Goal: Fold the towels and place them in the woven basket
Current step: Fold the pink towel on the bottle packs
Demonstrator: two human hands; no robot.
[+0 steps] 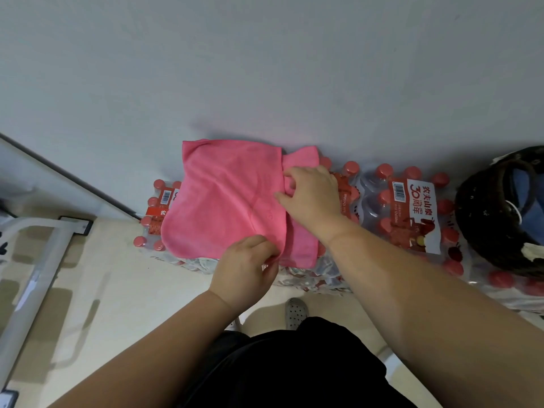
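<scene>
A pink towel [226, 198] lies spread over shrink-wrapped packs of water bottles against the wall, its upper layer folded over so that a strip of the lower layer shows at the right. My left hand [245, 266] pinches the folded layer's near corner. My right hand [312, 195] grips the folded edge at its far right side, fingers curled into the cloth. The dark woven basket [482, 219] stands at the far right on the packs, with something blue inside it.
Packs of red-capped water bottles [412, 207] line the grey wall. A white metal frame [32, 260] stands at the left on the beige floor. A grey clog [295, 312] and black trousers show below the packs.
</scene>
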